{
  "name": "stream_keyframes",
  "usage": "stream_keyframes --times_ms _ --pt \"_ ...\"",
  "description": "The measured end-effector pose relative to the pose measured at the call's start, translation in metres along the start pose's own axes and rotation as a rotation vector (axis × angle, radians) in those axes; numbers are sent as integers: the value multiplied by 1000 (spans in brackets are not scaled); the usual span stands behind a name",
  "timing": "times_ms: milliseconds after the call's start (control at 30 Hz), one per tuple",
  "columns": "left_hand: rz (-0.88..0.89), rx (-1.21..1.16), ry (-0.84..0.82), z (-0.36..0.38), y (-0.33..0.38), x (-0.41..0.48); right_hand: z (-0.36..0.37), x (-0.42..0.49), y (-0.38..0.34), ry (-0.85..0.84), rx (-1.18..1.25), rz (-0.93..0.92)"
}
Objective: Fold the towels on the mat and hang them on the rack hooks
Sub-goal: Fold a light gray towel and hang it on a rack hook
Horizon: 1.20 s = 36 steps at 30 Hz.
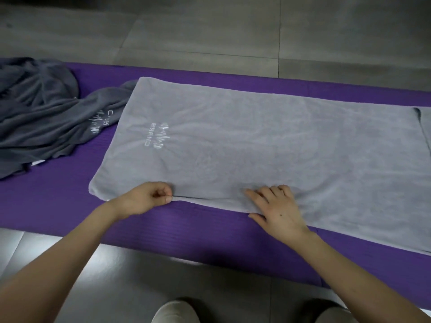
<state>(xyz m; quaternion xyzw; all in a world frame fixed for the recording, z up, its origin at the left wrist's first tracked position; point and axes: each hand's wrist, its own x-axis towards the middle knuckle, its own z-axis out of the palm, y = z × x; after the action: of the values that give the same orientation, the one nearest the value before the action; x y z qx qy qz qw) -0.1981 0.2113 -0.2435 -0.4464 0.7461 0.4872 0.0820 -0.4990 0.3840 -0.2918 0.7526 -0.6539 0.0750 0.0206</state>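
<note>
A light grey towel [268,145] with a white logo lies spread flat along the purple mat [210,231]. My left hand [149,198] pinches the towel's near edge between thumb and curled fingers. My right hand [277,208] rests flat on the same near edge, a little to the right, fingers spread. A dark grey towel [39,117] lies crumpled at the mat's left end, its corner tucked under the light towel's far left edge. No rack or hooks are in view.
Grey tiled floor [210,31] lies beyond the mat and in front of it. My two shoes [175,311] stand on the floor at the bottom edge. A corner of the light towel is turned back at the far right [423,127].
</note>
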Motion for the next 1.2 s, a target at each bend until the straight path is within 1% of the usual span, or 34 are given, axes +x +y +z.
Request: stream_keyframes --times_ms 67,133,200,267,400,467,533,567,600,700,733,833,900,933,1000,1067,1133,1200 --pt "-1 5 -32 -5 4 -1 0 -3 -4 41 -41 -84" --pt "-13 51 -75 -5 3 -1 -1 -4 -10 103 -59 -112" --pt "-28 121 -97 -2 -1 0 -3 -6 -13 165 -57 -65" --pt "-30 194 -73 3 -6 1 -5 -11 -15 203 -86 1" --pt "-20 255 -33 8 -9 3 -12 -35 -8 177 -191 189" --pt "-12 289 -36 8 -8 3 -16 -50 0 152 -173 268" --pt "-9 340 -50 7 -3 2 -21 -63 6 136 -72 310" --pt "-9 376 -48 7 -1 3 -24 -67 8 120 19 326" --pt "-8 415 -36 7 2 4 -27 -70 11 85 148 359" --pt "38 562 48 13 20 6 -33 -70 20 -41 640 597" --pt "67 564 65 18 28 7 -36 -69 22 -52 712 656" --pt "193 518 105 44 54 13 -41 -68 27 -58 731 734" --pt "289 478 84 67 72 16 -43 -71 30 -116 693 743" --pt "332 458 60 79 79 19 -43 -75 32 -159 625 722" --pt "411 463 4 103 90 25 -41 -84 36 -224 422 616" --pt "465 555 -44 121 94 31 -37 -93 40 -256 323 541" --pt "476 662 -57 130 97 34 -34 -100 44 -248 342 537" --pt "529 678 -25 133 96 36 -33 -101 46 -212 407 541"
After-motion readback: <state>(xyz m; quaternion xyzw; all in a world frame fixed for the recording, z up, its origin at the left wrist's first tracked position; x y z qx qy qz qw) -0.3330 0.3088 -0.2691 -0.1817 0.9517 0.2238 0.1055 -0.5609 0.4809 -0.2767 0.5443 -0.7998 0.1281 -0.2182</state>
